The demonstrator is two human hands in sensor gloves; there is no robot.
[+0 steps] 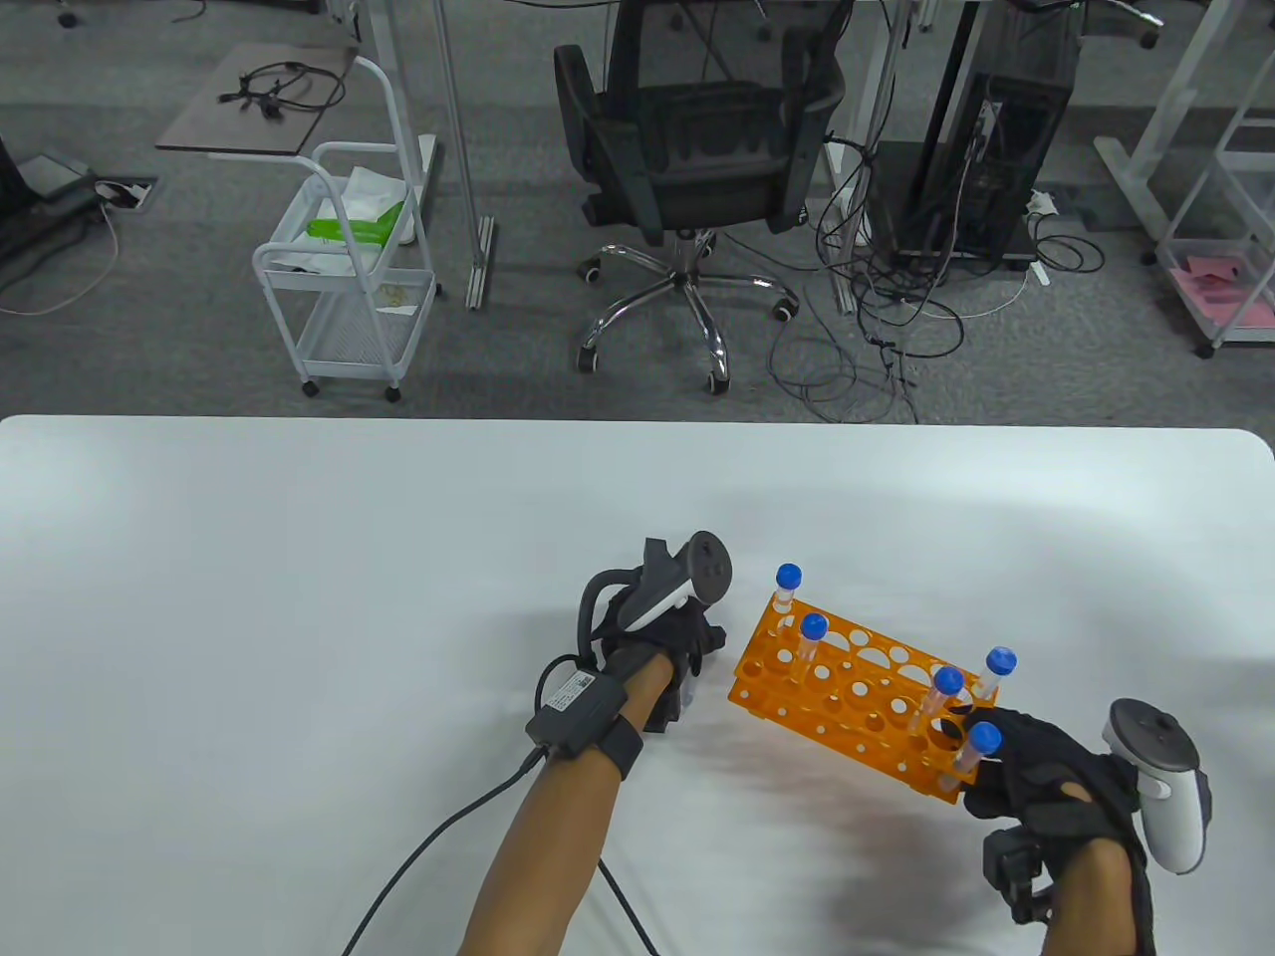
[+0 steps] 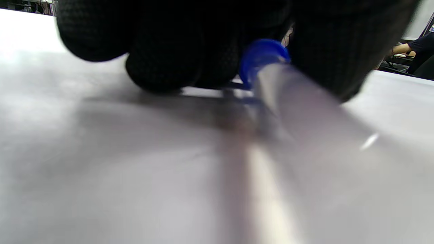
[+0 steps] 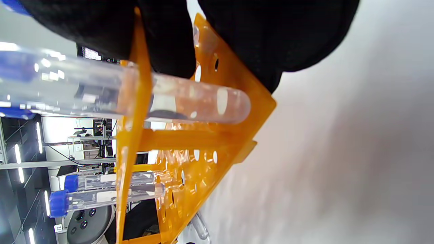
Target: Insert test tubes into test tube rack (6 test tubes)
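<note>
White worktop (image 1: 299, 597), orange rack (image 1: 857, 697) at 4 o'clock with five blue-capped tubes, right hand (image 1: 1046, 787) fingers (image 3: 169, 44) gripping its near end, left hand (image 1: 657, 627) fingers (image 2: 162, 61) pinching sixth tube (image 2: 288, 101) at 9 o'clock of rack.

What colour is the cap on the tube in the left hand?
Blue. The cap shows best in the left wrist view, between the left hand's gloved fingers.

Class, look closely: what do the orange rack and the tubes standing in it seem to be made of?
Orange test tube rack: likely moulded plastic, glossy and slightly translucent at its edges. Test tubes: clear plastic or glass, cannot tell which; see-through with highlights. Blue caps: probably opaque plastic.
</note>
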